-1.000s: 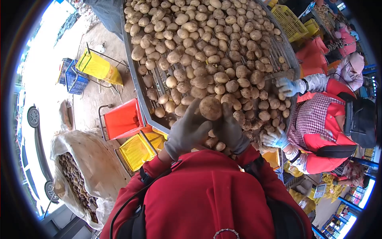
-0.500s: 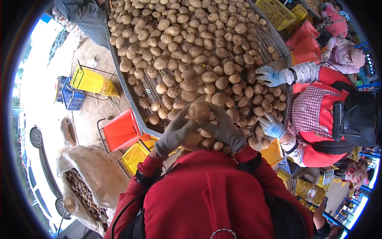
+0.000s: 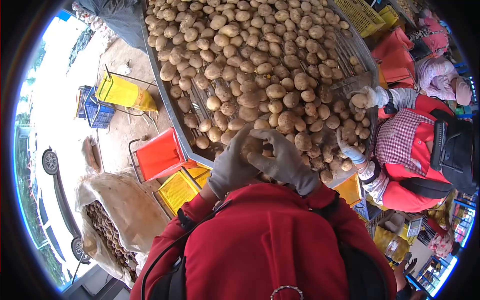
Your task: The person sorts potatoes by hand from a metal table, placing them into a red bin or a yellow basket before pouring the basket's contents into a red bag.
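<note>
A brown potato sits between my two gloved hands, close to my chest and over the near edge of the sorting table. My left hand, in a grey glove, curls around the potato's left side. From the right, my right hand, gloved alike, presses its fingers on the same potato, hiding part of it. Many loose soil-covered potatoes cover the slatted table just beyond my hands.
On the right, a co-worker's gloved hands handle potatoes at the table. Left of me stand a red bag on a frame, a yellow crate and a large sack of potatoes. A yellow bag hangs farther out.
My hands have closed further around the potato, now covering more of it. The co-worker's upper hand has picked up a potato. The whole view has shifted slightly.
</note>
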A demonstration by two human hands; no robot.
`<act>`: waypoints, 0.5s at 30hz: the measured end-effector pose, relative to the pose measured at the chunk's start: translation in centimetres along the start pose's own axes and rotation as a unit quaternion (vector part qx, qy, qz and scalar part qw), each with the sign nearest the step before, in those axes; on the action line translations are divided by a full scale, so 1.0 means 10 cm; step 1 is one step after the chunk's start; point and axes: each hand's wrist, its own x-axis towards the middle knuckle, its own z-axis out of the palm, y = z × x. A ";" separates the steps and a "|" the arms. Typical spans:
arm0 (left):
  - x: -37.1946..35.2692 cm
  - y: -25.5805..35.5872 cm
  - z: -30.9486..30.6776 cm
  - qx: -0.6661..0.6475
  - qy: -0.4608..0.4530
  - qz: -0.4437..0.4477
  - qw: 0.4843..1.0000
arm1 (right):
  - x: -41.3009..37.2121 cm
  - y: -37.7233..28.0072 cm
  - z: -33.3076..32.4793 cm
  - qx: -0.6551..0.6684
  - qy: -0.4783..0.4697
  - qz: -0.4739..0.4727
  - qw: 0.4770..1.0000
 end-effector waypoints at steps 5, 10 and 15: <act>-0.08 0.12 -0.11 0.008 -0.026 -0.033 0.999 | 0.13 0.05 0.11 -0.023 0.014 0.128 0.991; -0.34 -0.07 -0.14 -0.202 -0.046 -0.094 0.974 | 0.24 0.13 0.08 -0.010 0.008 0.179 0.984; -0.70 -0.40 -0.04 -0.125 -0.031 0.009 0.992 | 0.12 0.64 0.43 -0.324 -0.127 0.065 0.935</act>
